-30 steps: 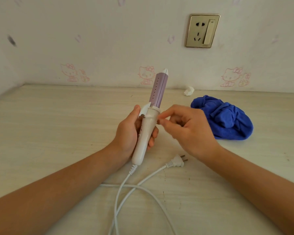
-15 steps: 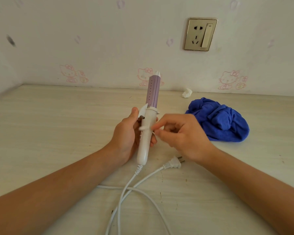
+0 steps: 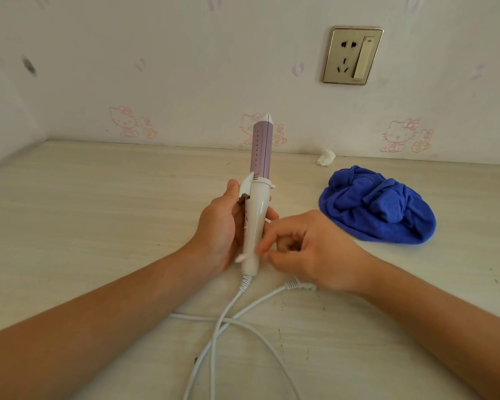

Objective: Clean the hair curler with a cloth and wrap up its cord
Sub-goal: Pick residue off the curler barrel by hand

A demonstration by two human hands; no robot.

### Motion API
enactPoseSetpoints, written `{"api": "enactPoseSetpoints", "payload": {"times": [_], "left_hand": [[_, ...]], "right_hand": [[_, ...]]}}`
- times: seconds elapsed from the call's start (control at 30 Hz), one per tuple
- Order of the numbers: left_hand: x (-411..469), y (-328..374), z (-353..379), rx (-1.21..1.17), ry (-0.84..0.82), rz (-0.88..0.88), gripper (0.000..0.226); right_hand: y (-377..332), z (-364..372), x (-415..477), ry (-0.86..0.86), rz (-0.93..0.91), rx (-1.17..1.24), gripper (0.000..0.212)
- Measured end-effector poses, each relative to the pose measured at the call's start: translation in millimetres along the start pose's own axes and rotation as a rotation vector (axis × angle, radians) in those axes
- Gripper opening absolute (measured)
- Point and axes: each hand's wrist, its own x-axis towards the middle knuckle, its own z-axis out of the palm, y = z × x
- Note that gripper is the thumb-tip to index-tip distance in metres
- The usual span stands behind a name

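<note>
Curler (image 3: 256, 223) upright in left hand (image 3: 218, 226) (table (image 3: 98, 212) margins open)

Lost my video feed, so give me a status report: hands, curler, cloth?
Left hand grips upright white-and-purple hair curler. Right hand pinching at its base. Crumpled blue cloth untouched on table. White cord loose, unwrapped.

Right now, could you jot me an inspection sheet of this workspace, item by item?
Surface: pale wood-grain tabletop, a few small dark specks.
Job's things: hair curler upright, purple barrel up; blue cloth crumpled, lying apart to the right.
Clutter: small white wad by the wall.
Hands: left hand in a grip around the curler's white handle; right hand pinching at the handle's lower end.
Cables: white cord loose, unwrapped; plug lying under the right hand.
Surroundings: wall socket, nothing plugged in; cartoon-cat wallpaper.
</note>
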Motion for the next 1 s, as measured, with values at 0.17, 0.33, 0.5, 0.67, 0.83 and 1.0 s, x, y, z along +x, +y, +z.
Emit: {"api": "enactPoseSetpoints", "payload": {"times": [0.17, 0.33, 0.5, 0.67, 0.83, 1.0], "left_hand": [[-0.8, 1.2, 2.0, -0.030, 0.026, 0.006, 0.062], [-1.1, -0.6, -0.6, 0.007, -0.009, 0.022, 0.069], [-0.2, -4.6, 0.3, 0.070, 0.006, 0.079, 0.060], [-3.0, -2.8, -1.2, 0.009, -0.130, 0.077, 0.060], [-6.1, -1.7, 3.4, 0.267, -0.039, 0.194, 0.036], [-6.3, -0.6, 2.6, 0.267, -0.058, 0.164, 0.041]], "right_hand": [[1.0, -1.8, 1.2, 0.105, -0.003, 0.027, 0.012], [1.4, 1.9, 0.1, 0.025, -0.031, -0.009, 0.013], [7.4, -4.2, 4.6, 0.234, -0.046, 0.033, 0.013], [6.5, 0.9, 2.7, 0.099, -0.048, 0.024, 0.013], [2.8, 3.0, 1.7, 0.073, -0.065, 0.013, 0.013], [4.9, -0.3, 7.5, 0.415, -0.089, -0.045, 0.014]]}}
